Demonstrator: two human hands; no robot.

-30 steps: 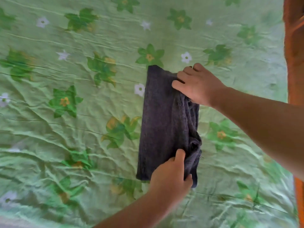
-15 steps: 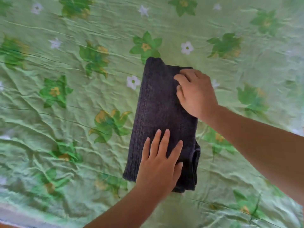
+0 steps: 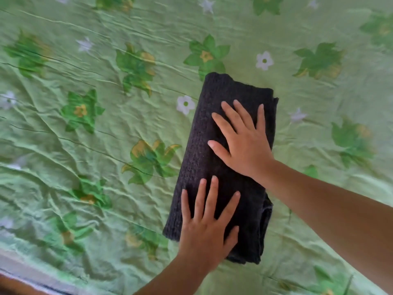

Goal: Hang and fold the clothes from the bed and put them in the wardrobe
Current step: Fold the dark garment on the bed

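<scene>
A dark grey knitted garment (image 3: 204,145), folded into a long narrow stack, lies on the bed in the middle of the view. My left hand (image 3: 209,228) presses flat on its near end with fingers spread. My right hand (image 3: 244,141) lies flat on its middle, fingers straight and pointing away from me. The folded layers bunch slightly along the garment's right edge.
The bed is covered with a wrinkled light green sheet (image 3: 95,135) printed with green and white flowers. The bed's near edge (image 3: 32,275) runs across the lower left corner.
My right hand went from gripping the garment's far corner to lying flat on its middle. My left hand released the near end and now presses flat on it.
</scene>
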